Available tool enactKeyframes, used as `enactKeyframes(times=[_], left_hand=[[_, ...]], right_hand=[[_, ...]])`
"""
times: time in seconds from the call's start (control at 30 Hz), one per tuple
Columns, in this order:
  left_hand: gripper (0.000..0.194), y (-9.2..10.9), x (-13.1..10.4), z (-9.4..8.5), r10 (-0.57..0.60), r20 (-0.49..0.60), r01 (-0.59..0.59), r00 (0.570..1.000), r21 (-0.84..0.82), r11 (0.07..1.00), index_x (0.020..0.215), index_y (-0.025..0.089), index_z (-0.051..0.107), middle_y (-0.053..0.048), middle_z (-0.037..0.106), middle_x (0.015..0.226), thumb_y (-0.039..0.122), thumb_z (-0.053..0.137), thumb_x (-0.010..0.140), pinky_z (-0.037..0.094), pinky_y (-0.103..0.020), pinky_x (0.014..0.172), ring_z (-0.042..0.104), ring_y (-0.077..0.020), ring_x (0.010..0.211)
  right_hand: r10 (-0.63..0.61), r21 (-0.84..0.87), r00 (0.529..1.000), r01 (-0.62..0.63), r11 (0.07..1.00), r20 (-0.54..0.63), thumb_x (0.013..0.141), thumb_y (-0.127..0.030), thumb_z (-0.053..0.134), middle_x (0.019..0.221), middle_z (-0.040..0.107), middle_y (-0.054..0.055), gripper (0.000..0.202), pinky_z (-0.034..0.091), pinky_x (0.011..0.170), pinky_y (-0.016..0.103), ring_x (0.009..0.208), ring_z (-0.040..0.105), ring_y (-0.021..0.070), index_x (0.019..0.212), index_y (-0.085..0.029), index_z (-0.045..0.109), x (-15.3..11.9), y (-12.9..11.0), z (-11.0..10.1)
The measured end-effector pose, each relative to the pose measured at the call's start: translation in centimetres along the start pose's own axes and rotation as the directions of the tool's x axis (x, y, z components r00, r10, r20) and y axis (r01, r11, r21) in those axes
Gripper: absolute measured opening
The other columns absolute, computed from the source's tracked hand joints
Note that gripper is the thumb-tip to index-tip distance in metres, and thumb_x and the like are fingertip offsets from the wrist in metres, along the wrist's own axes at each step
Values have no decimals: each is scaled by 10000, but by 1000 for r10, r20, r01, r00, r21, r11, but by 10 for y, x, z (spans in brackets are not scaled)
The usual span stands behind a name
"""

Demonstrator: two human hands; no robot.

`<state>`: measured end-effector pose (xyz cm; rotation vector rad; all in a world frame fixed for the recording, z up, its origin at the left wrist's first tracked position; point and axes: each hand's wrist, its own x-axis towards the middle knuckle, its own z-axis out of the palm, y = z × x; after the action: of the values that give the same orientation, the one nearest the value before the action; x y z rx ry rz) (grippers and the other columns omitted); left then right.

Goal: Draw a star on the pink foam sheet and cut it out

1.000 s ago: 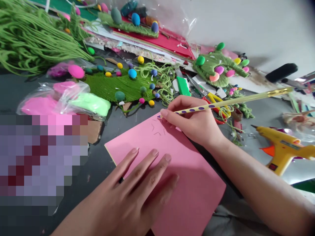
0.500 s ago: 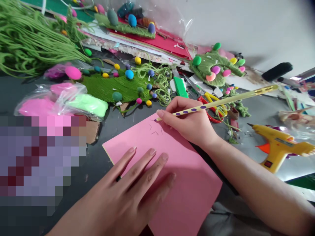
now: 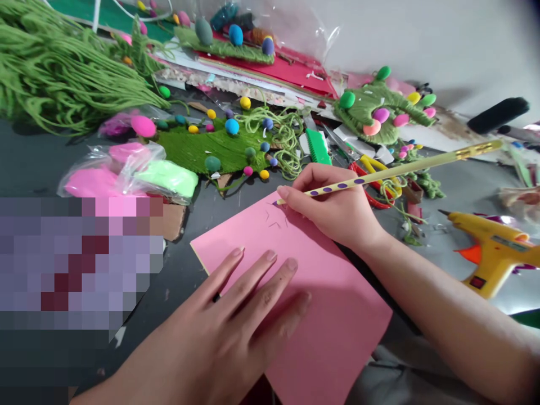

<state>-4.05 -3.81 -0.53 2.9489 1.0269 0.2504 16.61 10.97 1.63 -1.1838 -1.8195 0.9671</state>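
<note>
A pink sheet of paper lies at an angle on the dark table. Several short dark pencil strokes show near its far corner. My right hand is shut on a yellow pencil with purple dots, its tip touching the paper beside the strokes. Flat on the sheet's left part rests my left hand, fingers spread, a dark ring on one finger, holding nothing.
Beyond the paper lies a green yarn-wrapped shape with coloured balls. Bagged clay sits left of it. Scissors and a green comb-like piece lie past my right hand; a yellow glue gun is at right.
The whole view has shifted, so things appear slightly farther right. My right hand still grips the pencil at nearly the same spot on the paper, and my left hand stays flat.
</note>
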Motion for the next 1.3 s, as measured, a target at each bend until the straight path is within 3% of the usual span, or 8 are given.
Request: enactKeyframes(times=[0.8, 1.3], left_hand=[[683, -1, 0, 0, -3, -8, 4, 1000, 27, 1000, 1607, 258, 459, -120, 443, 1674, 537, 569, 994, 176, -572, 1214, 335, -387, 1523], [656, -5, 0, 3, 22, -26, -22, 999, 13, 1000, 1618, 252, 444, -125, 422, 1686, 509, 504, 1018, 177, -571, 1216, 335, -391, 1526]], right_hand=[[27, 0, 1000, -27, 1000, -6, 855, -266, 837, 626, 723, 16, 275, 453, 496, 283, 560, 622, 147, 668, -197, 647, 0, -1, 1], [50, 13, 999, -50, 999, -5, 859, -275, 829, 631, 723, 16, 278, 453, 501, 277, 561, 626, 146, 674, -196, 637, 2, -1, 1]])
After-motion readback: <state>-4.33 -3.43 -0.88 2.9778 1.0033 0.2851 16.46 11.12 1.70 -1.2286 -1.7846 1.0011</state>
